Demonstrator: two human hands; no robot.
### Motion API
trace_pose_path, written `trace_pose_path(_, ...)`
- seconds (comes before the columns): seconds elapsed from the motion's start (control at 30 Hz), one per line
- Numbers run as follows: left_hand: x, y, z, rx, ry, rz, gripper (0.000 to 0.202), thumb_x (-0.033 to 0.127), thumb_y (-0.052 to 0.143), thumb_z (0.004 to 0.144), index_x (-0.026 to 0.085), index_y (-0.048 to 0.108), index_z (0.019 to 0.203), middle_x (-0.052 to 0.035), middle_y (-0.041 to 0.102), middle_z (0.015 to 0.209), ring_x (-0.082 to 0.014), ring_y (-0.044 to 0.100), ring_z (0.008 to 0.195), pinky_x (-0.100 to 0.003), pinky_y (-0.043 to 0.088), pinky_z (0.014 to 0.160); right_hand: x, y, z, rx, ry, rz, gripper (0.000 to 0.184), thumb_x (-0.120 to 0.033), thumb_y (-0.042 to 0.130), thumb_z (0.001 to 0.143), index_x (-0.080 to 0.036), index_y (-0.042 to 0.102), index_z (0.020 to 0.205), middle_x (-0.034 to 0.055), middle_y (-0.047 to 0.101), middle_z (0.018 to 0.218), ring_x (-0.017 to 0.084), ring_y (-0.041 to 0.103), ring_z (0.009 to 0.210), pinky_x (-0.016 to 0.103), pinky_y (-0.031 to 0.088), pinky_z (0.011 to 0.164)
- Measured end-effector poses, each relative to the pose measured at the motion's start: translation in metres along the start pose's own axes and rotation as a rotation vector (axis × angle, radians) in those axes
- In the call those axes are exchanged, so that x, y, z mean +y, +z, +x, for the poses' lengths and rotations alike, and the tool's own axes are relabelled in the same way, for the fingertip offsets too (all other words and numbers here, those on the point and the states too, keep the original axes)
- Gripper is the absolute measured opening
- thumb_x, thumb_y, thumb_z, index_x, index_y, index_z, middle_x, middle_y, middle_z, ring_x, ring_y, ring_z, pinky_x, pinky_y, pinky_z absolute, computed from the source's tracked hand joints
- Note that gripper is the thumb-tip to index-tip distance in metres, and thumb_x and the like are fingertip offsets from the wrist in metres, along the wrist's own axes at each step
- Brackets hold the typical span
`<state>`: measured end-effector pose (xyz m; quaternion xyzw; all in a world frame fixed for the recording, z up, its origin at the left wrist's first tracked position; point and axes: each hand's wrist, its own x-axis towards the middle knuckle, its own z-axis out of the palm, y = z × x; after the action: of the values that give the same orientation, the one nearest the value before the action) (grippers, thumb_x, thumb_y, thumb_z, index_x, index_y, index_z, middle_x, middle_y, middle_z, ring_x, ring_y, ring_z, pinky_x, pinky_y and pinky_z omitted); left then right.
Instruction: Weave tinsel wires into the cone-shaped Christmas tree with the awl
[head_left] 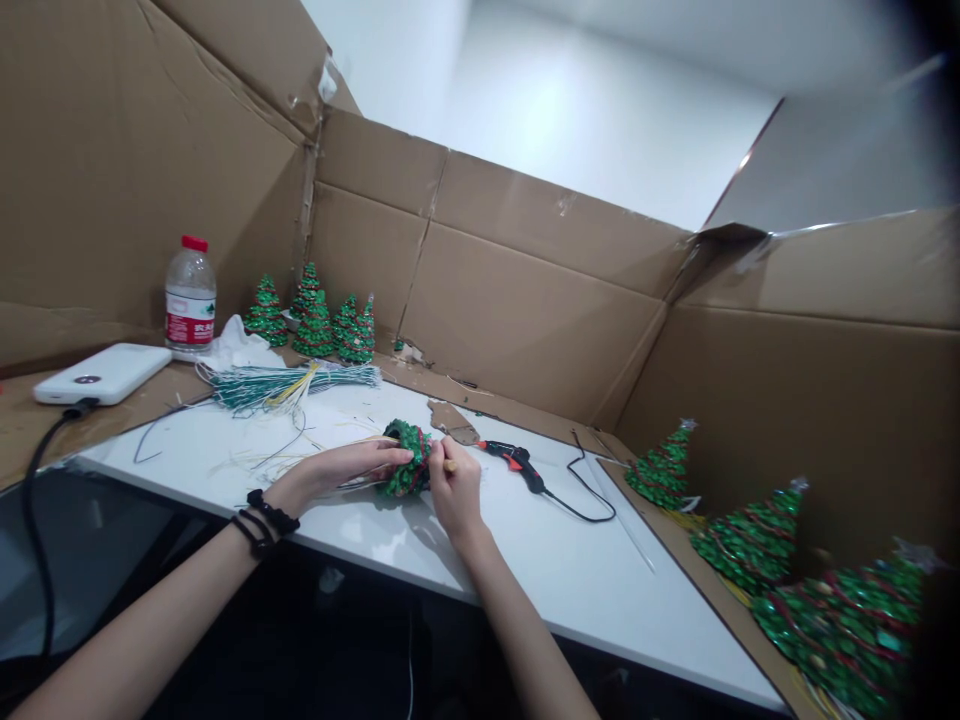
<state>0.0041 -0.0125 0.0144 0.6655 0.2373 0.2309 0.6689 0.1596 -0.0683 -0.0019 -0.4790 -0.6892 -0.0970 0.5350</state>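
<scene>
Head camera shows me the left hand [351,463] with fingers clamped on a green tree [409,440] over the white board [577,560], left of the glue gun [517,463], the right hand [456,488] curled around a tan piece [449,466] beside it.

Bare hands [455,485]: two.
Glossy green conical trees with red garlands [313,325]: nine; five at back left, three at right, one held tree [411,478].
Clear plastic bottle with red cap [190,300]: one.
White rectangular power bank [105,374]: one.
Black-and-orange glue gun [517,463]: one.
Thin green-and-white strands [251,390]: one bundle.
Crumpled white tissue heap [238,348]: one.
Irregular brown flat scrap [454,424]: one.
</scene>
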Motion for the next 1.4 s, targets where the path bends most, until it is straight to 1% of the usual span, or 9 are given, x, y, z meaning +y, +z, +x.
trace_pose_path(0.2,-0.0005,0.0012,-0.0007,0.065,-0.016,-0.050,0.029,0.040,0.071,0.066,0.016,0.059,0.077,0.0015,0.054,0.070,-0.0097,0.042,0.059,-0.025,0.031,0.055,-0.0001,0.0002,-0.0009,0.024,-0.008,0.004,0.035,-0.027,0.034,0.093,-0.023,0.024,0.060,-0.0057,0.031,0.052,0.011,0.031,0.047,0.024,0.024,0.048)
trace_pose_path(0.33,0.0013,0.0026,-0.0019,0.054,-0.017,-0.062,0.032,0.041,0.071,0.066,0.015,0.060,0.081,0.0002,0.057,0.075,-0.0105,0.045,0.062,-0.025,0.034,0.058,-0.0012,-0.0008,-0.0015,0.059,-0.004,0.007,0.035,-0.026,0.034,0.093,-0.023,0.023,0.060,-0.0066,0.027,0.052,0.010,0.029,0.046,0.024,0.022,0.047)
trace_pose_path(0.5,0.0020,0.0015,-0.0011,0.062,-0.017,-0.044,0.025,0.037,0.069,0.069,0.015,0.059,0.072,0.0019,0.055,0.068,-0.0096,0.043,0.058,-0.024,0.032,0.055,-0.0018,-0.0022,-0.0019,0.076,0.009,0.029,0.034,-0.026,0.034,0.093,-0.023,0.024,0.060,-0.0073,0.027,0.051,0.009,0.028,0.044,0.023,0.023,0.046)
trace_pose_path(0.63,-0.0014,-0.0016,0.0000,0.034,-0.018,-0.073,0.023,0.036,0.068,0.072,0.016,0.063,0.083,0.0004,0.060,0.076,-0.0120,0.050,0.067,-0.025,0.037,0.062,-0.0002,-0.0035,-0.0025,0.088,0.036,0.054,0.035,-0.028,0.033,0.094,-0.022,0.027,0.060,-0.0071,0.030,0.050,0.009,0.031,0.044,0.022,0.026,0.046)
trace_pose_path(0.73,-0.0027,-0.0026,0.0003,0.006,-0.023,-0.078,0.029,0.035,0.068,0.073,0.014,0.064,0.091,-0.0021,0.063,0.084,-0.0138,0.053,0.073,-0.026,0.040,0.067,0.0010,-0.0043,-0.0033,0.111,0.053,0.082,0.036,-0.029,0.033,0.094,-0.022,0.030,0.059,-0.0068,0.032,0.050,0.009,0.033,0.044,0.022,0.027,0.047)
trace_pose_path(0.83,-0.0012,-0.0013,-0.0009,0.014,-0.030,-0.060,0.034,0.037,0.068,0.072,0.013,0.064,0.095,-0.0028,0.063,0.085,-0.0141,0.053,0.075,-0.027,0.040,0.069,0.0014,-0.0043,-0.0041,0.132,0.052,0.104,0.036,-0.029,0.034,0.094,-0.022,0.031,0.059,-0.0069,0.032,0.050,0.009,0.033,0.044,0.022,0.027,0.047)
trace_pose_path(1.03,-0.0014,-0.0009,-0.0030,0.056,-0.040,-0.009,0.038,0.042,0.065,0.073,0.014,0.063,0.098,-0.0022,0.062,0.087,-0.0137,0.051,0.071,-0.029,0.038,0.066,0.0014,-0.0045,-0.0049,0.168,0.031,0.109,0.036,-0.028,0.035,0.093,-0.022,0.030,0.058,-0.0069,0.031,0.049,0.008,0.032,0.043,0.022,0.026,0.046)
trace_pose_path(1.27,-0.0033,-0.0018,-0.0012,0.055,-0.034,-0.060,0.034,0.039,0.066,0.072,0.015,0.064,0.097,-0.0038,0.065,0.090,-0.0165,0.056,0.081,-0.029,0.042,0.072,0.0015,-0.0071,-0.0064,0.235,-0.057,0.074,0.037,-0.025,0.034,0.094,-0.021,0.035,0.057,-0.0053,0.037,0.048,0.009,0.037,0.042,0.022,0.028,0.045)
trace_pose_path(1.4,-0.0044,-0.0021,-0.0003,0.067,-0.039,-0.059,0.035,0.040,0.068,0.071,0.015,0.066,0.095,-0.0039,0.066,0.090,-0.0160,0.056,0.079,-0.028,0.042,0.071,0.0026,-0.0075,-0.0077,0.254,-0.099,0.064,0.038,-0.023,0.036,0.093,-0.021,0.034,0.055,-0.0054,0.036,0.047,0.008,0.036,0.040,0.022,0.027,0.044)
